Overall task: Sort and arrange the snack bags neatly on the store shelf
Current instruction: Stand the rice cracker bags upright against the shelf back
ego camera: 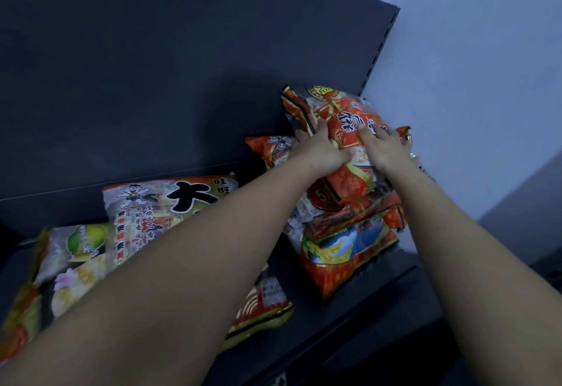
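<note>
A red and clear snack bag (pixel 337 115) stands tilted on top of a pile at the right end of the dark shelf (pixel 380 303). My left hand (pixel 322 150) grips its lower left part, fingers curled into the wrapper. My right hand (pixel 386 145) holds its right side, fingers spread over the front. Under it lie more red bags (pixel 349 252) in a stack. Another red bag (pixel 273 148) leans behind my left wrist. A grey bag with big black characters (pixel 158 206) lies flat at the middle, partly hidden by my left forearm.
A bag with a lime picture (pixel 70 258) lies at the left end. The dark back panel (pixel 182 66) rises behind the shelf, and a pale wall (pixel 486 81) closes the right side. A red and gold bag edge (pixel 261 315) shows under my left forearm.
</note>
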Tool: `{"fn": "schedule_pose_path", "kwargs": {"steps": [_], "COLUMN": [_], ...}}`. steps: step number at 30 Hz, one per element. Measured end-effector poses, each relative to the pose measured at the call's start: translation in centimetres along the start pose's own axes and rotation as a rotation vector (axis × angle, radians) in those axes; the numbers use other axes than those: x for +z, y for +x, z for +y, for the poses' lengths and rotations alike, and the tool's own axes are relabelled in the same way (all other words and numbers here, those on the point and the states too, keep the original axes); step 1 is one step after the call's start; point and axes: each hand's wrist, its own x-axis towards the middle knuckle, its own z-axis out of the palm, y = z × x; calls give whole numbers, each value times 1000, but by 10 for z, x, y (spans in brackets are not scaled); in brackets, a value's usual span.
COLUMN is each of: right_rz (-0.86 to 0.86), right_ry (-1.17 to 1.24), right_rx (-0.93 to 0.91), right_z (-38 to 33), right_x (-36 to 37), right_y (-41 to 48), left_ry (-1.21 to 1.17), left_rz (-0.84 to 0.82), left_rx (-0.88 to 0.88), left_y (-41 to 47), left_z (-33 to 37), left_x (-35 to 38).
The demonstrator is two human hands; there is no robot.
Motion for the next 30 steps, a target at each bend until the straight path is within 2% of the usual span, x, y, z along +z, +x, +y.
{"fn": "schedule_pose_path", "kwargs": {"steps": [3, 6, 10, 17, 21, 23, 26, 30], "right_rz": [17, 77, 99, 208, 262, 198, 0, -266], "right_ry": [31, 195, 181, 54, 111, 153, 117, 26], "right_rx": [-27, -46, -120, -246, -395, -443, -470, -375], "right_z": [2, 6, -18, -67, -97, -109, -119, -108], "right_x": [1, 6, -1, 6, 12, 15, 22, 39], "right_y": [-6, -15, -55, -116, -151, -171, -199, -224], "left_ry": [-378, -501, -420, -255, -205, -175, -191, -154], "left_rz": [-50, -22, 71, 172, 172, 178, 144, 113], "left_rx": [-33, 12, 61, -39, -121, -153, -192, -222], "left_y": [-15, -39, -73, -141, -177, -193, -217, -240], "left_z": [-6, -18, -44, -108, -143, -159, -175, -191], "left_x": [-19, -45, -86, -144, -168, -176, -181, -176]}}
